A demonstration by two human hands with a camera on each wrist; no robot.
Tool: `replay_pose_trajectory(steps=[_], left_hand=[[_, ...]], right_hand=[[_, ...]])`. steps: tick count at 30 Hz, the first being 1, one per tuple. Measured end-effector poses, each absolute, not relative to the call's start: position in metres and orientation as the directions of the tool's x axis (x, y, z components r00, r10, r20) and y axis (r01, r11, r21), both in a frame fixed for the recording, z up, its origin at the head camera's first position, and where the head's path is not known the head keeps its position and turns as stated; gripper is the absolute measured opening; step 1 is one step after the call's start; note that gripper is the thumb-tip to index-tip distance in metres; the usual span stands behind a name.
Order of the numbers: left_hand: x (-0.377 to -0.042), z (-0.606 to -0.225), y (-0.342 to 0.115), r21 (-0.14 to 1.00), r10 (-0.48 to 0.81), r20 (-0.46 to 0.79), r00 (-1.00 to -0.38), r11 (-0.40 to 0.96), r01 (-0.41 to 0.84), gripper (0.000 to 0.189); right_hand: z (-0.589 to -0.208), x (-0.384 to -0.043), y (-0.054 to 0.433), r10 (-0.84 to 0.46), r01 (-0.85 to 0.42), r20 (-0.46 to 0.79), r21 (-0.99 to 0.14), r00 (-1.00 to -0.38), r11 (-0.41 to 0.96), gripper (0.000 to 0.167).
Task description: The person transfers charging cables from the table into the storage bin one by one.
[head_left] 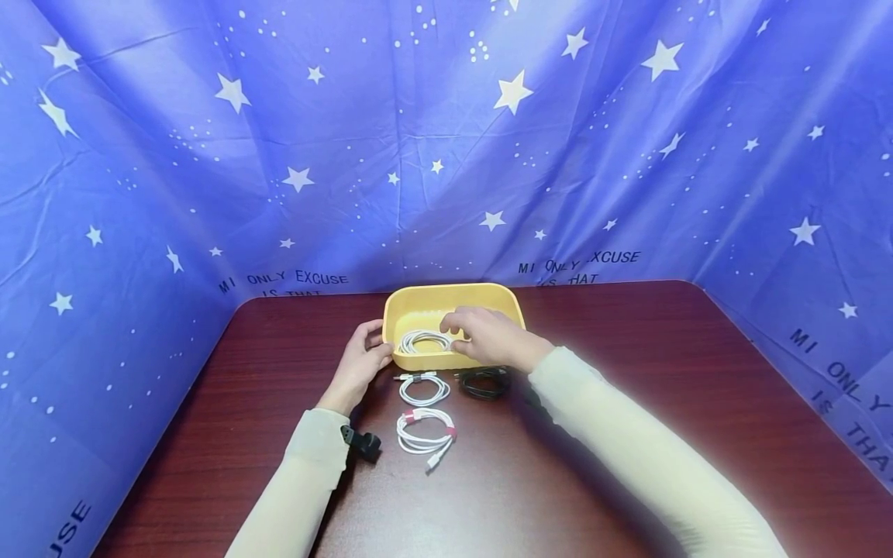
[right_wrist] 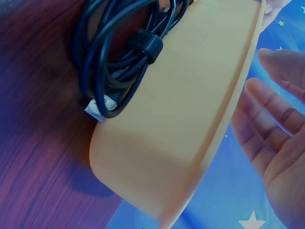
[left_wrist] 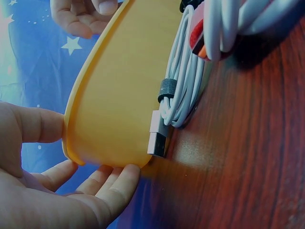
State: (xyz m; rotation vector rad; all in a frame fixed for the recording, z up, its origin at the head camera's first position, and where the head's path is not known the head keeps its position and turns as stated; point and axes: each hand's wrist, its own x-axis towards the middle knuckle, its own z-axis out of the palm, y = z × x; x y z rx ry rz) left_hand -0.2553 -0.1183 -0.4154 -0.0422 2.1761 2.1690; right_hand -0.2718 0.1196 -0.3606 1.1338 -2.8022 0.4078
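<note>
The yellow bin (head_left: 436,362) stands upright on the surface (head_left: 600,325), opening upward, long axis running left to right. Inside, a coiled white cable (head_left: 418,335) lies toward the front left. The right hand (head_left: 491,335) reaches over the bin, fingers loosely curved and apart, with nothing between them. The left hand (head_left: 359,360) touches the bin's left end, fingers spread. The black cable (head_left: 484,384) lies just before the bin; the red-strapped cable's (head_left: 422,448) connector points toward the person.

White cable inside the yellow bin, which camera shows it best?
The head view, looking into the yellow bin where the white cable lies. Both wrist views face the bin's outer wall and show none of it.
</note>
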Motion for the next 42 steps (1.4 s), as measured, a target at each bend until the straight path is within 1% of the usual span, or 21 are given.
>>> replay_pose_trajectory(steps=[10,18,29,37,42], left_hand=[[-0.255,-0.416,-0.118,0.998,0.030,-0.069,-0.997,0.001,-0.069,0.054],[-0.256,-0.417,-0.118,0.998,0.032,-0.065,-0.997,-0.003,-0.065,0.054],[-0.256,-0.417,-0.118,0.998,0.034,-0.063,-0.997,0.002,-0.063,0.053],[-0.257,-0.417,-0.118,0.998,0.036,-0.067,-0.997,0.001,-0.067,0.053],[-0.257,-0.417,-0.118,0.998,0.035,-0.069,-0.997,0.007,-0.069,0.053]], right_hand=[[-0.365,-0.264,0.124,-0.682,-0.721,0.235,-0.180,-0.693,0.670,0.022],[-0.368,-0.259,0.128,-0.693,-0.740,0.263,-0.180,-0.671,0.648,0.019],[-0.371,-0.249,0.134,-0.708,-0.778,0.329,-0.184,-0.625,0.601,0.017],[-0.374,-0.242,0.140,-0.722,-0.788,0.320,-0.183,-0.613,0.588,0.017],[-0.377,-0.237,0.142,-0.724,-0.784,0.306,-0.173,-0.618,0.597,0.020]])
